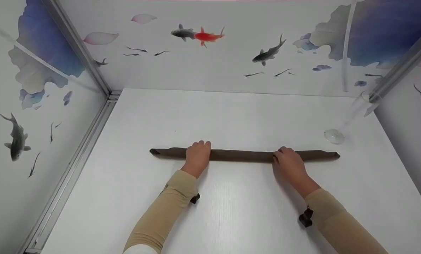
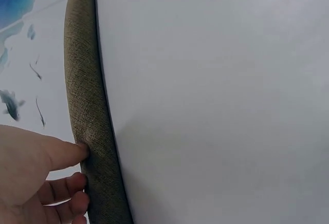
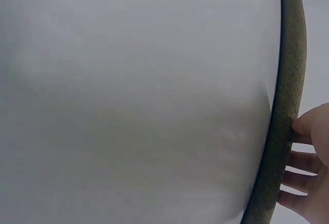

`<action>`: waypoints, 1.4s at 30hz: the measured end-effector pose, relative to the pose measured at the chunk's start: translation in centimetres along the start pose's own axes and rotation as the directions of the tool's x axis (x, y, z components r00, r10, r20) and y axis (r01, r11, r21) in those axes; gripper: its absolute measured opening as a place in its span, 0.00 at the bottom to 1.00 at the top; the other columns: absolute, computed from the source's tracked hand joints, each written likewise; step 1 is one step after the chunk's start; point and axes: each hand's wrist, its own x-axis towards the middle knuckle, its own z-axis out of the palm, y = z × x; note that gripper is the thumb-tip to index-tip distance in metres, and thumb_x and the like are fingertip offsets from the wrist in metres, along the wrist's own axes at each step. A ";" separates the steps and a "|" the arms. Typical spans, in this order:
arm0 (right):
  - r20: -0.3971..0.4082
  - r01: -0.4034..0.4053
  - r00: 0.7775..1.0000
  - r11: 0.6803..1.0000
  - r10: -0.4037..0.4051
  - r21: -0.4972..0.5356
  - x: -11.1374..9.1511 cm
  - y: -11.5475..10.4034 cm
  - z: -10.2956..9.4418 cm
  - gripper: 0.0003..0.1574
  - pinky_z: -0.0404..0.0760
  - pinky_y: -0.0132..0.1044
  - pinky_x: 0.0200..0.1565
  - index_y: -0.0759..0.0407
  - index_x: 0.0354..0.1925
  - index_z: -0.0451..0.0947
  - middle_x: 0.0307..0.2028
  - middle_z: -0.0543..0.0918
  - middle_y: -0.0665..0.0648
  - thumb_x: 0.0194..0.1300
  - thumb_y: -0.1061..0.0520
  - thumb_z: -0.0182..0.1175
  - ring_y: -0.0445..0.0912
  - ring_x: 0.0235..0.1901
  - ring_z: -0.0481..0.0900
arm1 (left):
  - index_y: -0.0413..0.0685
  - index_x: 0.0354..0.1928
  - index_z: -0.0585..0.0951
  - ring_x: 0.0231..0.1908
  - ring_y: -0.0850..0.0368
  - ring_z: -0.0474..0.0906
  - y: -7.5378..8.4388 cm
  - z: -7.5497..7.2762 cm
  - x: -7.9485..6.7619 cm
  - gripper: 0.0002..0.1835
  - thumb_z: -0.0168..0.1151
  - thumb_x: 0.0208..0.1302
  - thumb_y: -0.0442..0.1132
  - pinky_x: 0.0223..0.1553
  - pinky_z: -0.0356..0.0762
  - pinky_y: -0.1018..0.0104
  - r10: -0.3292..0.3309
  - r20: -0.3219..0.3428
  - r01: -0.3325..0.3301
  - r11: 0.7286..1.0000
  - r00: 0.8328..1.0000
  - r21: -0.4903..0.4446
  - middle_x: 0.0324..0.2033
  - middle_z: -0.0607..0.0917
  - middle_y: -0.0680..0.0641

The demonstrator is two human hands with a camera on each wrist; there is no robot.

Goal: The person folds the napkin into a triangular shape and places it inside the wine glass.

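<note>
While the brown roll (image 1: 242, 156) lies across the white table (image 1: 245, 218), its ends toward 9 and 3 o'clock, 2 hands grip it. The left hand (image 1: 197, 156) is clamped on its 9 o'clock half and the right hand (image 1: 290, 164) on its 3 o'clock half, a bare stretch of roll between them. Each wrist view shows a thumb (image 2: 67, 153) touching the roll's side. Tan sleeves (image 1: 161, 215) reach in from 7 and 5 o'clock, a black device (image 1: 305, 218) at each wrist. Near the roll's right end, at 2 o'clock from its middle, stands a clear glass (image 1: 334, 136). At 12 o'clock, beyond the table, fish (image 1: 208, 36) decorate the white wall (image 1: 203, 70).
</note>
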 end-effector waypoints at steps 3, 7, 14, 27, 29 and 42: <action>0.002 -0.009 1.000 1.000 0.009 -0.008 0.0 0.0 0.2 0.07 0.78 0.49 0.41 0.70 0.40 0.82 0.37 0.78 0.64 0.64 0.67 0.62 0.58 0.39 0.77 | 0.39 0.49 0.79 0.39 0.46 0.80 -0.1 0.4 0.1 0.10 0.57 0.70 0.34 0.36 0.80 0.56 0.021 0.008 -0.021 0.999 1.000 -0.024 0.38 0.81 0.41; -0.003 -0.026 1.000 1.000 0.026 -0.011 0.0 -0.2 0.3 0.07 0.79 0.49 0.41 0.69 0.40 0.82 0.37 0.78 0.64 0.64 0.67 0.62 0.58 0.38 0.77 | 0.39 0.45 0.79 0.36 0.46 0.80 -0.2 0.8 0.2 0.14 0.57 0.71 0.45 0.34 0.81 0.57 0.036 -0.011 -0.037 0.998 0.999 -0.048 0.34 0.81 0.41; -0.019 -0.050 0.999 0.999 0.050 0.010 0.3 -0.8 0.3 0.08 0.79 0.51 0.41 0.71 0.40 0.82 0.37 0.79 0.65 0.63 0.67 0.61 0.60 0.38 0.78 | 0.41 0.45 0.79 0.39 0.45 0.79 0.0 0.8 0.6 0.27 0.54 0.69 0.61 0.38 0.80 0.53 -0.031 0.069 0.037 0.995 0.997 -0.089 0.36 0.81 0.42; -0.043 -0.015 0.999 0.998 0.017 0.053 1.8 -4.0 0.4 0.08 0.79 0.50 0.38 0.66 0.40 0.83 0.35 0.80 0.61 0.64 0.62 0.63 0.57 0.37 0.79 | 0.42 0.48 0.80 0.41 0.45 0.80 0.5 0.7 1.0 0.27 0.55 0.69 0.61 0.40 0.80 0.53 -0.058 0.116 0.064 0.997 0.991 -0.048 0.38 0.82 0.42; -0.042 -0.011 0.999 0.998 0.014 0.062 2.1 -4.4 0.6 0.07 0.79 0.49 0.38 0.65 0.39 0.83 0.34 0.79 0.60 0.64 0.62 0.64 0.57 0.36 0.78 | 0.42 0.47 0.80 0.41 0.45 0.80 0.5 0.7 0.9 0.26 0.55 0.69 0.60 0.40 0.80 0.53 -0.059 0.113 0.066 0.997 0.992 -0.051 0.38 0.82 0.42; 0.024 0.008 1.000 0.992 -0.011 0.128 4.2 -7.1 0.8 0.06 0.80 0.46 0.40 0.61 0.39 0.86 0.33 0.81 0.57 0.63 0.62 0.65 0.54 0.37 0.80 | 0.42 0.45 0.80 0.40 0.44 0.79 0.6 0.5 0.9 0.25 0.57 0.68 0.60 0.39 0.79 0.52 -0.063 0.101 0.071 0.995 0.993 -0.076 0.37 0.82 0.42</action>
